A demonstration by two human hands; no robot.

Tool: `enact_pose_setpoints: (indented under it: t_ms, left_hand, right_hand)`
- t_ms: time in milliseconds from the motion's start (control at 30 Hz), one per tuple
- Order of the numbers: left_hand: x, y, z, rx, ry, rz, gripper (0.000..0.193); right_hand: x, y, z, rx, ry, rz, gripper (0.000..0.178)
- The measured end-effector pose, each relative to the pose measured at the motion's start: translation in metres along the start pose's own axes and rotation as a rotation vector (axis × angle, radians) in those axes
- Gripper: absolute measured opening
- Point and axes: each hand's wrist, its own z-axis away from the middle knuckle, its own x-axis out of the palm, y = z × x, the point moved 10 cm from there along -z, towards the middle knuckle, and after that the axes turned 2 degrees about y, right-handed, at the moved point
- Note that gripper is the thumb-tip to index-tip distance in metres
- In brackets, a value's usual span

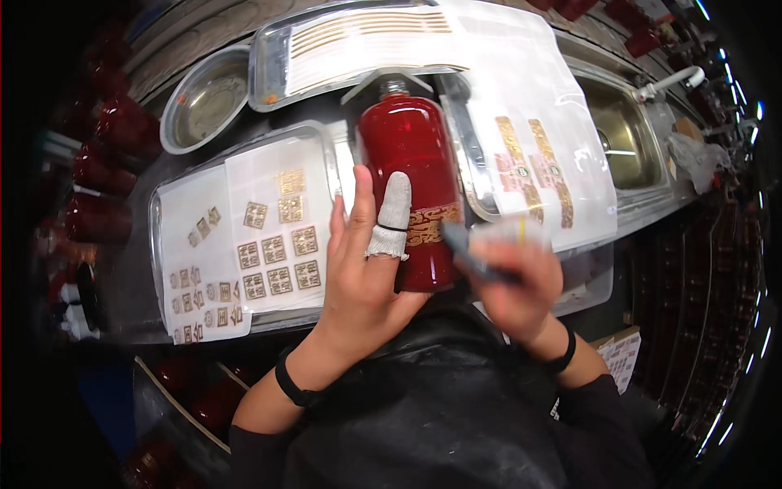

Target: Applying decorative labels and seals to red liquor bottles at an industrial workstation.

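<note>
A deep red glass bottle (411,151) lies with its threaded neck away from me, resting in a grey angled holder (423,85). Around its lower body runs a gold patterned decal band (427,228). My left hand (358,281) grips the bottle from its lower left, a white cloth finger cover (395,213) on one finger pressed to the glass. Motion smears my right hand (521,281), which is closed round a small dark grey scraper (476,254). The scraper's end is at the right part of the gold band; whether it touches is unclear.
To the left, a metal tray (157,244) carries sheets with several gold square decals (279,275). Behind it stands a metal bowl (204,102). Decal strips (554,175) lie on a white sheet at right, beside a sink (627,147). More red bottles (98,216) stand at far left.
</note>
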Motion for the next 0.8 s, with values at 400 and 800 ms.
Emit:
enact_pose_setpoints:
  t_ms: [400,800]
  left_hand:
    - [0.007,-0.023,0.015,-0.131,-0.059,0.156,0.104]
    - [0.029,-0.028,0.008,-0.099,-0.263,0.027,0.084]
  right_hand:
    - [0.01,-0.016,-0.017,0.124,-0.075,-0.151,0.026]
    - [-0.011,-0.027,-0.008,-0.069,-0.089,0.074,0.035]
